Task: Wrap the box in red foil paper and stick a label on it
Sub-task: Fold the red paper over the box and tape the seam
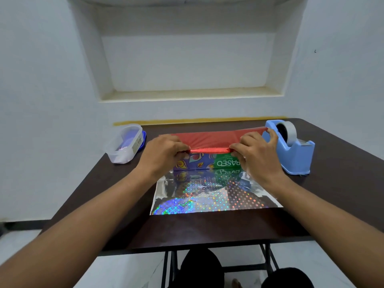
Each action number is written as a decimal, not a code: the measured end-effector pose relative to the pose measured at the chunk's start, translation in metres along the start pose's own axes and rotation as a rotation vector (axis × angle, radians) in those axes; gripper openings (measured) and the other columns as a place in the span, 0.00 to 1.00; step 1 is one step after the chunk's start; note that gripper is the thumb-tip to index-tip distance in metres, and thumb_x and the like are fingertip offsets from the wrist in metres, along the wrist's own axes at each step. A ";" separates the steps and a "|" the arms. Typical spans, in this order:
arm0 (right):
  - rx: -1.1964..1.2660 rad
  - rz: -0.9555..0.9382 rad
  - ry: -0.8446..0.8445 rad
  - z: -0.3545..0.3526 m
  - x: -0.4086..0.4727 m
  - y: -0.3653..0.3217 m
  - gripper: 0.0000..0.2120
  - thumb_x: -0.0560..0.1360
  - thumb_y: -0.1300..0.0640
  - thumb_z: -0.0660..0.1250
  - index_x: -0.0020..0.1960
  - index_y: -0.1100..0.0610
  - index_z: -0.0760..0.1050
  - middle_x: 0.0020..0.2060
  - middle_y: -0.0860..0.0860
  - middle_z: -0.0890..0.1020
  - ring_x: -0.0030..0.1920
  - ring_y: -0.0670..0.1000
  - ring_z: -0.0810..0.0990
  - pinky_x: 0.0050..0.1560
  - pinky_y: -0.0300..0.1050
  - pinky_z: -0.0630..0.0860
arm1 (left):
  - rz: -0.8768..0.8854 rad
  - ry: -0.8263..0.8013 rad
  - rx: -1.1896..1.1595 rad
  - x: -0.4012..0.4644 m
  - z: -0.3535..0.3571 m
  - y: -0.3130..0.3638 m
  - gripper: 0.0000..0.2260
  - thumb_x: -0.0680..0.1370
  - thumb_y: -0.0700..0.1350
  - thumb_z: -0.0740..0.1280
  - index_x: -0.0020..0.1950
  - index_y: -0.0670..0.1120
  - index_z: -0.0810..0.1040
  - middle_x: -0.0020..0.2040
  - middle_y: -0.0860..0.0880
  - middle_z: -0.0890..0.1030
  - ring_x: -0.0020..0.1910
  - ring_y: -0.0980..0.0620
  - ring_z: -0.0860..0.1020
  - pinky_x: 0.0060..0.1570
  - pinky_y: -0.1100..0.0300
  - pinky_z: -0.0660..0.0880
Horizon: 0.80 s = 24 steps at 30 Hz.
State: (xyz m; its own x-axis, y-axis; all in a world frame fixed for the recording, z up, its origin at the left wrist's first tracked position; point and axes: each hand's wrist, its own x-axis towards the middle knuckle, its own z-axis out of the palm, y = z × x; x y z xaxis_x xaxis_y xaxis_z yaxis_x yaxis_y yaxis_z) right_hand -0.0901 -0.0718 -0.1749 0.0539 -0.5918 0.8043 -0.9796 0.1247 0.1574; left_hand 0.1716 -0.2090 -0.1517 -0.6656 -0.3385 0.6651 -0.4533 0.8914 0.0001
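Observation:
A box (204, 163) with a purple patterned and green printed side lies on a sheet of foil paper (209, 140) on the dark table (207, 227). The sheet's far half shows its red side and is folded over the box top toward me. Its near half (216, 196) lies flat, shiny and holographic. My left hand (164, 152) pinches the red edge at the box's left end. My right hand (255, 152) pinches the same edge at the right end. I see no label.
A blue tape dispenser (291, 148) with a roll of tape stands just right of my right hand. A clear plastic container (124, 142) with a blue lid under it sits at the table's far left corner. A white wall with a recessed niche is behind.

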 end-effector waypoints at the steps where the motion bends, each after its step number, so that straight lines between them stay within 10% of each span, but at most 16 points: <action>1: 0.004 -0.005 0.013 0.000 -0.001 0.001 0.09 0.69 0.57 0.82 0.47 0.52 0.87 0.37 0.49 0.80 0.43 0.56 0.82 0.65 0.76 0.65 | -0.001 0.029 -0.006 -0.001 0.001 0.001 0.09 0.73 0.47 0.79 0.52 0.51 0.89 0.45 0.51 0.87 0.44 0.44 0.84 0.36 0.51 0.80; 12: 0.013 -0.058 0.031 0.004 -0.008 0.007 0.06 0.72 0.57 0.79 0.47 0.53 0.86 0.36 0.48 0.79 0.38 0.55 0.80 0.62 0.70 0.68 | 0.125 0.132 0.088 -0.017 0.007 0.002 0.10 0.77 0.47 0.68 0.47 0.45 0.88 0.40 0.47 0.82 0.38 0.43 0.79 0.25 0.52 0.77; 24: 0.114 0.055 0.010 0.006 -0.007 0.005 0.10 0.71 0.58 0.80 0.52 0.50 0.86 0.39 0.47 0.83 0.38 0.55 0.83 0.60 0.69 0.68 | 0.122 0.108 0.089 -0.029 0.002 -0.021 0.15 0.70 0.32 0.80 0.54 0.42 0.87 0.46 0.44 0.85 0.40 0.42 0.81 0.28 0.50 0.79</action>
State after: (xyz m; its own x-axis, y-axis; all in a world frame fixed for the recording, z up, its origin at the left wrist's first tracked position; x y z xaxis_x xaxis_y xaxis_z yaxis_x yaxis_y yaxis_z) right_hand -0.0961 -0.0715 -0.1835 0.0006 -0.5781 0.8160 -0.9968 0.0650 0.0468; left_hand 0.1992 -0.2183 -0.1720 -0.6537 -0.1908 0.7323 -0.4271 0.8919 -0.1488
